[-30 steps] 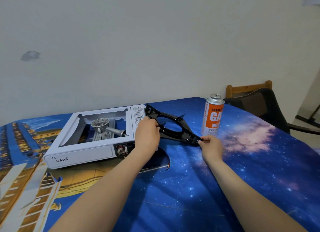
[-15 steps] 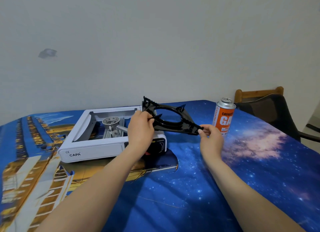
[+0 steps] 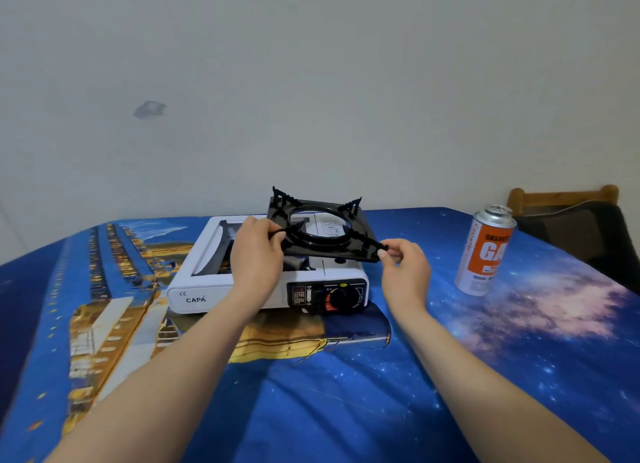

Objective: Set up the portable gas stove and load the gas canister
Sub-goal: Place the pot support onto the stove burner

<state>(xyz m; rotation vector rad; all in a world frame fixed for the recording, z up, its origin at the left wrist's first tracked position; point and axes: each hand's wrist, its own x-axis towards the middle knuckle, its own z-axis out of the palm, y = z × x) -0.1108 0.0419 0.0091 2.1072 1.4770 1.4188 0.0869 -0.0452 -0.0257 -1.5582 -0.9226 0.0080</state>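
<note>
A white portable gas stove (image 3: 202, 291) marked CAPA stands on the blue table, its burner bay open on top and its black control panel with a knob (image 3: 337, 298) facing me. Above its right half I hold the black pan support (image 3: 349, 235), roughly level, prongs up. My left hand (image 3: 256, 258) pinches its near left corner. Its near right corner is pinched by my right hand (image 3: 403, 267). The orange and silver gas canister (image 3: 485, 251) stands upright to the right of the stove, apart from both hands.
A blue printed cloth (image 3: 346, 393) covers the table. A wooden chair with a dark back (image 3: 575, 230) stands behind the table's right corner, close to the canister. A plain wall rises right behind the stove.
Both hands have lifted the black pan support from the table beside the canister and carried it left over the stove's right half, levelling it out.
</note>
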